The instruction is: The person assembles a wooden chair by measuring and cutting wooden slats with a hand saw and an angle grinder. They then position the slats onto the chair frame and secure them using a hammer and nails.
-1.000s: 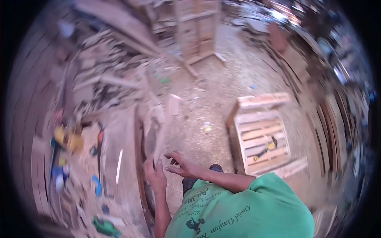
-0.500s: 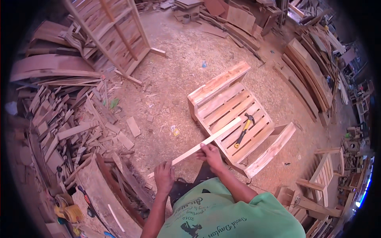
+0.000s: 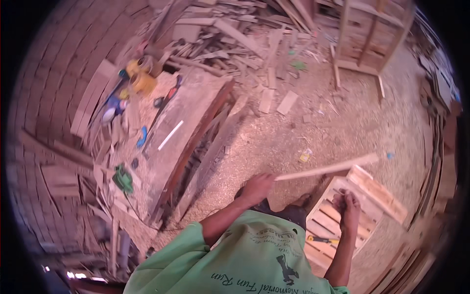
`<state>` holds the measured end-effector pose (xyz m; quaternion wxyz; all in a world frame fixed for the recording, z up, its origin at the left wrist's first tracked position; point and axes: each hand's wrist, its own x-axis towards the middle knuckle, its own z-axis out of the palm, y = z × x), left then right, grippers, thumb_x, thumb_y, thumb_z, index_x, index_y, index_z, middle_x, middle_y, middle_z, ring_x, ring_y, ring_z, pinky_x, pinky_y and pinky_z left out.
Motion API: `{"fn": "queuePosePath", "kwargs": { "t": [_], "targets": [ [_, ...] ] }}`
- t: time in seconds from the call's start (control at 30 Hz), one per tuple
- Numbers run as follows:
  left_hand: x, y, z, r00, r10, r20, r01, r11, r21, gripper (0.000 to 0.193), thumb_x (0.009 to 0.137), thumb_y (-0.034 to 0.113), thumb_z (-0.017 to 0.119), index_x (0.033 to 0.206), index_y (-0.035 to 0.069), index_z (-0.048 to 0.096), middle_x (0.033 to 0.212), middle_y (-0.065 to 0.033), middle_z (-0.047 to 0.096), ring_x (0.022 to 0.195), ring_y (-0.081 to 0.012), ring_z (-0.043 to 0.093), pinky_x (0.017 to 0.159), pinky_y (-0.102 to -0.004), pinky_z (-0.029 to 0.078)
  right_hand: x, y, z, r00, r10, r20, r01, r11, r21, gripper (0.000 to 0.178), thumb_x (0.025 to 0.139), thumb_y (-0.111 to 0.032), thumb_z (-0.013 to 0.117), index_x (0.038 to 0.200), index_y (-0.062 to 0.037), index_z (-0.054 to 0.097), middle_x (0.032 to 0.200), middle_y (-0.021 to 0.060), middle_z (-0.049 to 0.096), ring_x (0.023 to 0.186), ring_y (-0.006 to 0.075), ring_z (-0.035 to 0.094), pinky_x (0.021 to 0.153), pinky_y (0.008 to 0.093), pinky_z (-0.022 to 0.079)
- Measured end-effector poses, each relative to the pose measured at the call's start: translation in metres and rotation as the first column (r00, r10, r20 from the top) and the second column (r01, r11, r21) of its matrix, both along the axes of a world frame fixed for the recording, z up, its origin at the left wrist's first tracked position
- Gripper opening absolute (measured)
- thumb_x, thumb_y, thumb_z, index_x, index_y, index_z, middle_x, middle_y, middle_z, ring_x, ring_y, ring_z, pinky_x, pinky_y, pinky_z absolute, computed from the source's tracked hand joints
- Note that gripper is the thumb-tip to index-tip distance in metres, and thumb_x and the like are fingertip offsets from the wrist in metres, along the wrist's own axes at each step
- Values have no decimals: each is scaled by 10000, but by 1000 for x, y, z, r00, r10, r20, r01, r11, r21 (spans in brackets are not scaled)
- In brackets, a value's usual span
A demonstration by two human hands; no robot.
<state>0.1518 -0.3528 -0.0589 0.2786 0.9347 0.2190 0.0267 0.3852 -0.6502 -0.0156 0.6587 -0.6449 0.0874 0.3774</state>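
Observation:
My left hand is closed round one end of a long, narrow wooden strip. The strip slants up to the right, its far end over the raised side of a slatted wooden frame. Over the slats, my right hand is off the strip with its fingers curled together; whatever is in them, if anything, is too small to make out. A claw hammer with a yellow and black handle lies on the slats, partly hidden by my right forearm.
To the left stands a thick wooden workbench with a pale thin strip, a yellow power tool and a green tool. Scrap wood is heaped beyond it. Another wooden frame leans upright at the far right.
My view has turned left toward the workbench. My right hand has let go of the strip, and my left hand now carries it alone, raised off the slatted frame.

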Motion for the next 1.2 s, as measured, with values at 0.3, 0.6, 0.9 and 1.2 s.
{"fn": "queuePosePath", "kwargs": {
  "t": [0.3,0.6,0.9,1.2],
  "targets": [
    [-238,157,-51,598,785,161,-801,579,152,292,985,115,633,1264,82,710,1210,-240,674,1131,-488,653,992,-581,519,-43,174,322,120,-243,962,-620,739,264,470,1057,-332,670,1347,37,644,1123,154,707,993,235,687,915,373,560],
    [-354,372,-75,629,728,273,-777,576,253,332,919,82,683,1247,101,727,1192,-183,666,1135,-425,629,973,-555,498,-214,354,405,-346,-182,921,-710,692,-130,343,1045,-229,669,1245,49,658,1030,155,713,886,230,690,818,349,560],
    [-346,445,-111,602,772,206,-797,564,215,298,943,122,729,1239,115,697,1240,-147,619,1210,-381,581,1046,-553,456,-295,478,430,-371,66,926,-608,737,-296,217,1033,-127,667,1143,60,671,936,156,719,780,225,692,722,324,561],
    [-398,472,-80,469,841,269,-883,442,159,419,925,91,691,1340,136,717,1235,-162,642,1195,-399,608,1035,-545,494,-293,624,230,69,758,648,-670,517,-533,279,1035,17,607,1302,24,690,943,168,773,782,260,763,686,358,583]
  ]
}}
